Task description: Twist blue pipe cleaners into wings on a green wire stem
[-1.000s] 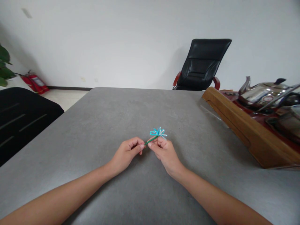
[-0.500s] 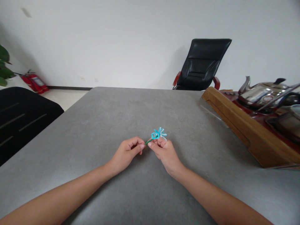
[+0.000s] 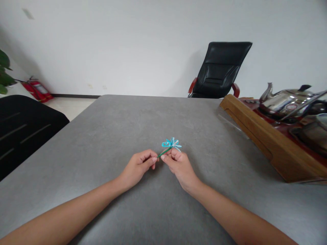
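Turned since the last look, the blue loops of the pipe-cleaner flower (image 3: 171, 144) now fan out flatter to the left, while both hands sit almost where they were. The left hand (image 3: 138, 168) and right hand (image 3: 179, 168) are together, low over the table, their fingers close enough to share the work. The right thumb and fingers pinch the green stem (image 3: 164, 152) just under the bloom. The stem's lower end reaches the left fingertips (image 3: 154, 159), though I can't tell whether they are gripping it or only touching. The flower stands tilted up and away from the person, above the hands and clear of the table top, with silvery strands mixed among the blue.

Both bare forearms stretch in from the bottom corners across the grey table (image 3: 107, 132). Off to the right, a wooden tray (image 3: 263, 136) sits at the table's edge, its long rim lying between the hands and a steel kettle (image 3: 283, 102) with other shiny ware behind it. Past the far edge, a black office chair (image 3: 218, 68) with red-brown arms stands against the white wall (image 3: 127, 44). To the left, a dark seat back (image 3: 25, 132) rises beside the table's corner, and farther off a red fire extinguisher (image 3: 37, 88) lies on the floor near a leafy plant (image 3: 3, 68)
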A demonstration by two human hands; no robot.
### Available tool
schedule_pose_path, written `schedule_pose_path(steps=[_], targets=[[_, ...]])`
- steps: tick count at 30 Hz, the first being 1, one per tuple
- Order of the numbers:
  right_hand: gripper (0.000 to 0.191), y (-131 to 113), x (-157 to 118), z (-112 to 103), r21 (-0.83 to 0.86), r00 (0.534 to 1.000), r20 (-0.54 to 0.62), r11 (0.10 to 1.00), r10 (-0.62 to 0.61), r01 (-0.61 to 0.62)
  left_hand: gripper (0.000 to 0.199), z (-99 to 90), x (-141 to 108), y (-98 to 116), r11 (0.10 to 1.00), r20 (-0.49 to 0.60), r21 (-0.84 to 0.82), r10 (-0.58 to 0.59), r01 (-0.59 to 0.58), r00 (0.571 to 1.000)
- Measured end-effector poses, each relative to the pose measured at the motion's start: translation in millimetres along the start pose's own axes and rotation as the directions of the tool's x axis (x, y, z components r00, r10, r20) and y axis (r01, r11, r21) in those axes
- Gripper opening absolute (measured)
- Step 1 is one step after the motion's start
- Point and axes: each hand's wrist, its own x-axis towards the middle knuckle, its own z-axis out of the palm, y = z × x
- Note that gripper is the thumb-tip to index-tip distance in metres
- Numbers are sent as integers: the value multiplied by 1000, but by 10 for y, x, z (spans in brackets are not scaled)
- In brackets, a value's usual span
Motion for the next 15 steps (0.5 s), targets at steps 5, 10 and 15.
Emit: schedule_pose_path(steps=[5, 10, 15], targets=[[22, 10, 0, -5, -6, 1000, 0, 1000, -18, 18, 27, 1, -5, -4, 1000, 9, -15, -24, 24, 1000], [20, 17, 3, -6, -6, 1000, 6, 1000, -31, 31, 27, -4, 5, -14, 1000, 13, -11, -26, 26, 1000], [20, 24, 7, -9, -19, 999, 13, 999, -45, 45, 27, -1, 0, -18, 1000, 10, -16, -15, 15, 1000]])
